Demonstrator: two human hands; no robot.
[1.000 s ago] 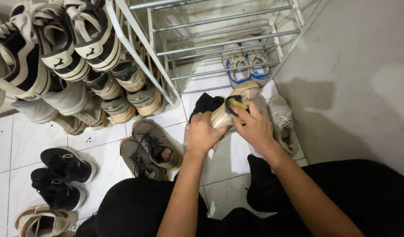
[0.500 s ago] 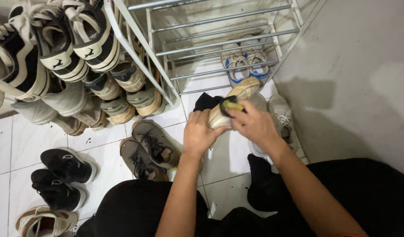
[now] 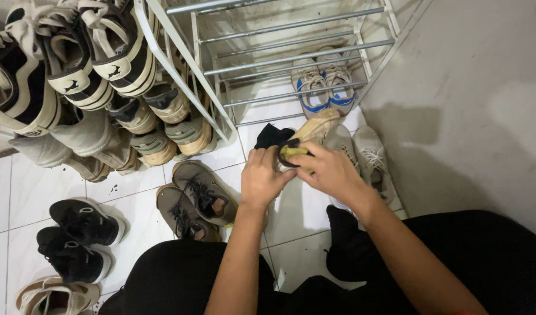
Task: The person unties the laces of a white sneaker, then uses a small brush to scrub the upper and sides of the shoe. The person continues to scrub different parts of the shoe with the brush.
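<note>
Shoes everywhere here. There's a white metal shoe rack (image 3: 291,58) against the wall, mostly bare rails, with a white pair with blue trim (image 3: 321,87) sitting on the floor under it. To the left a second rack is crammed with black-and-white sneakers (image 3: 75,64) up top and beige and olive ones (image 3: 163,125) below. On the white tiled floor (image 3: 134,186) there's a brown lace-up pair (image 3: 195,201), a black pair (image 3: 78,239), a tan sneaker (image 3: 55,296) in the corner, and a pale grey pair (image 3: 367,154) by the grey wall (image 3: 477,99).
</note>
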